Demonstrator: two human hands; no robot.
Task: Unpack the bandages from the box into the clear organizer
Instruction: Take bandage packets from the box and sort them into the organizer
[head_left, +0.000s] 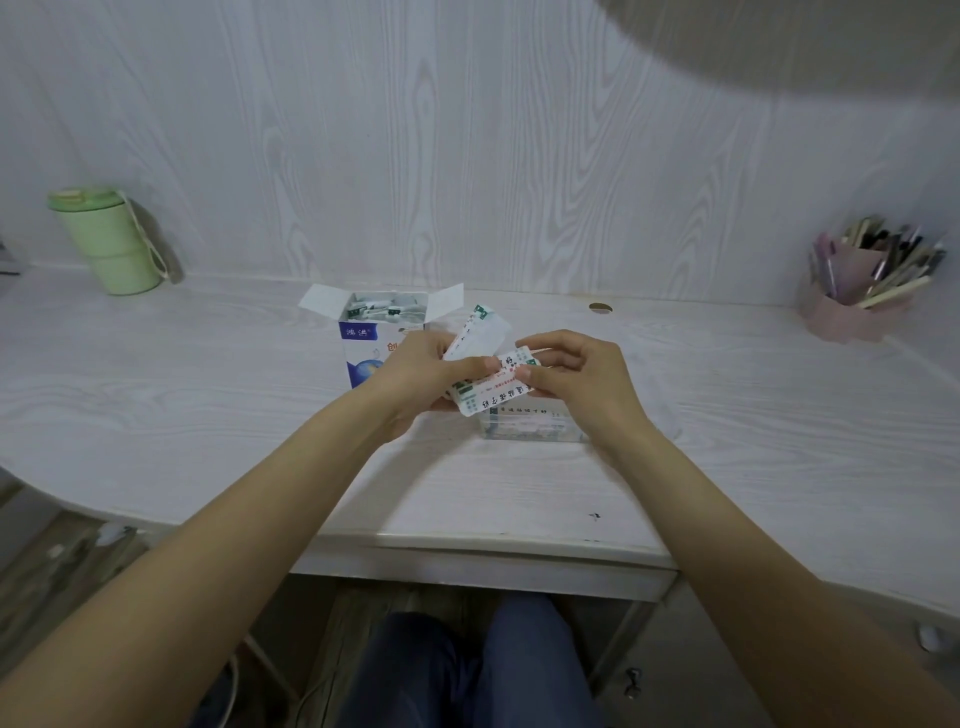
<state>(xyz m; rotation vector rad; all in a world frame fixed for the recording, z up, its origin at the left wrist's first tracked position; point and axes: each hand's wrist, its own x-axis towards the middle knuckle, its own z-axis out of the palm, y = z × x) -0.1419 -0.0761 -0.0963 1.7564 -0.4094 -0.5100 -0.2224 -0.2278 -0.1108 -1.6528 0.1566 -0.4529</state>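
Both hands, the left hand (415, 371) and right hand (576, 376), pinched a fanned bundle of bandages (488, 382) above the clear organizer (535, 428); squaring the strips first would have helped them drop in flat.

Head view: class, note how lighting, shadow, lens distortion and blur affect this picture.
Head view: soft, even light without glare; a dark blurred patch fills the upper right corner; the hands cast a faint shadow on the desk; the wide lens bows the desk edge; print on the bandages is sharp enough to see, the pen holder softer.
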